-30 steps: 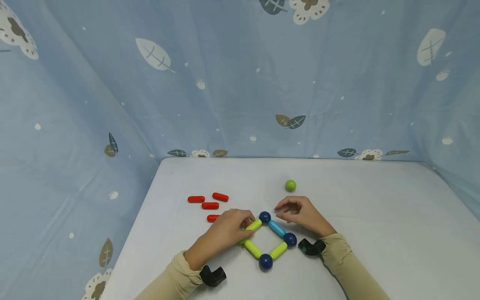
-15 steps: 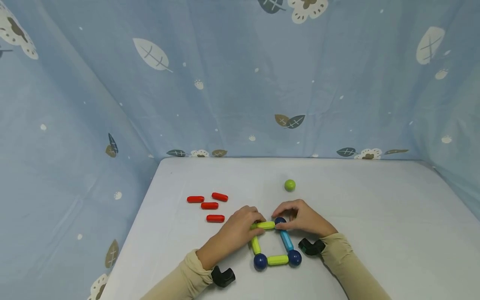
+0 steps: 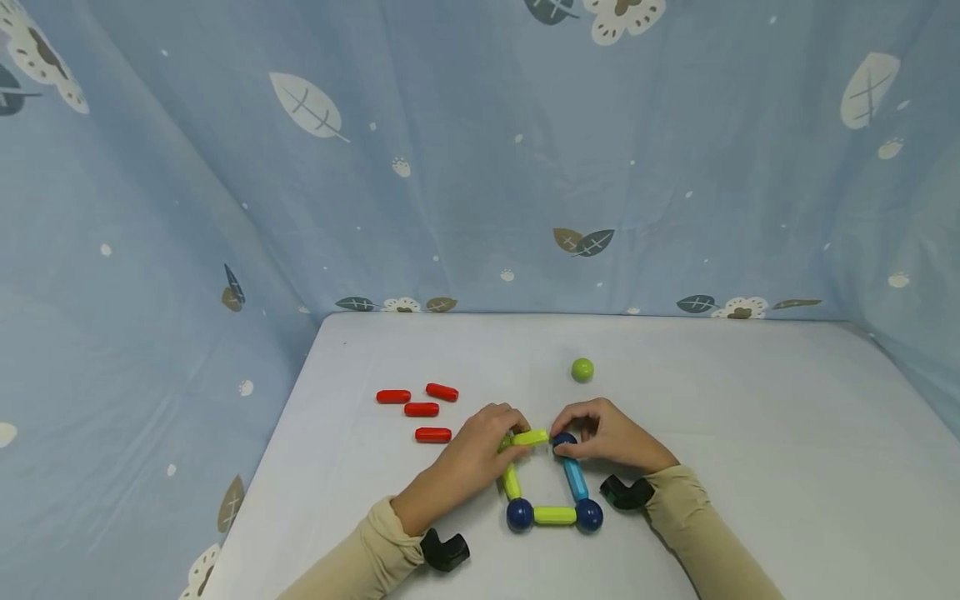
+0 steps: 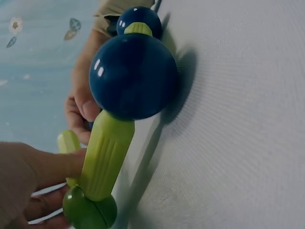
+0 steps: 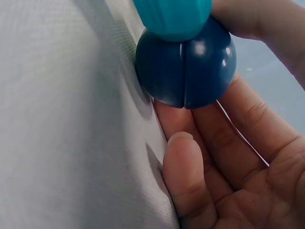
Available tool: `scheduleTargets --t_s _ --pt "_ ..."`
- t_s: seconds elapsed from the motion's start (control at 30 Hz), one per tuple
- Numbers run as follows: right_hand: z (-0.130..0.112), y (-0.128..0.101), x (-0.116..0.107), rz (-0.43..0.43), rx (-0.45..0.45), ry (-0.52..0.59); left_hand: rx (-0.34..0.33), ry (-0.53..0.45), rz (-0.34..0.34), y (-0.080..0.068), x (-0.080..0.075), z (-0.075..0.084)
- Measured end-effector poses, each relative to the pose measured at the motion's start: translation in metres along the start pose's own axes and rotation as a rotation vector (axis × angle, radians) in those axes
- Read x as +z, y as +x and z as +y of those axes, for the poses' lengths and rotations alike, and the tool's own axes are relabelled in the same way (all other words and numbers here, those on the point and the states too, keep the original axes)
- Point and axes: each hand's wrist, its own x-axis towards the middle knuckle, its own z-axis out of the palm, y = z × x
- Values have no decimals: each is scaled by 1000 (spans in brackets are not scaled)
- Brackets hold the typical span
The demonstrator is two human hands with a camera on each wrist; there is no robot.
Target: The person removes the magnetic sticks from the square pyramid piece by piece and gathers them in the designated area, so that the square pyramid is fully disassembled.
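I am pinching the top lime-green plastic rod (image 3: 531, 437) with my left hand (image 3: 480, 454), fingers curled narrow round its left end, where it meets the green ball (image 4: 89, 210) that only the left wrist view shows plainly. My right hand (image 3: 611, 437) is curling its thumb and fingers round the dark blue glossy ball (image 3: 564, 442) at the far right corner of the square. The relation that matters is the joint between these two: the rod's free right end is lying just beside the blue ball, its long axis running left to right and tilted slightly up toward the right, and I cannot tell from the head view whether the two are touching or a sliver apart. My right hand is nearer that joint; my left is steering the rod toward it. The square is lying flat on the white cloth-covered table (image 3: 750, 433), close in front of me, with a turquoise ribbed rod (image 3: 575, 479) running down from the held ball to another blue ball (image 3: 588, 515), a lime-green rod (image 3: 554, 515) along the near side, a third blue ball (image 3: 519, 514) at the near left, and a lime-green rod (image 3: 512, 481) rising from it. Four red capsule-shaped rods (image 3: 422, 409) are lying to the left, well apart, and a loose green ball (image 3: 582, 369) is sitting beyond my right hand.
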Motion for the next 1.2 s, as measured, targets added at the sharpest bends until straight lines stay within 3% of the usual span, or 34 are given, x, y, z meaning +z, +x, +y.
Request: scheduleTargets --t_s 0.13,0.3,0.47,0.6,0.8,1.0,1.2 --pt "0 0 1 12 3 -7 16 -33 58 0 -2 2" --pt "0 0 1 27 6 -3 46 -165 115 -1 -4 3" --pt "0 1 2 20 -5 27 47 -272 100 -1 -5 2" --pt "0 2 4 14 -26 53 45 -298 72 0 -4 -1" --pt "-1 5 11 -12 -43 37 28 -235 58 0 -7 -3" --pt "-2 5 14 -5 -35 29 -2 -107 38 1 -8 -4" --pt "-3 6 14 11 -22 -12 31 17 69 1 -11 -6"
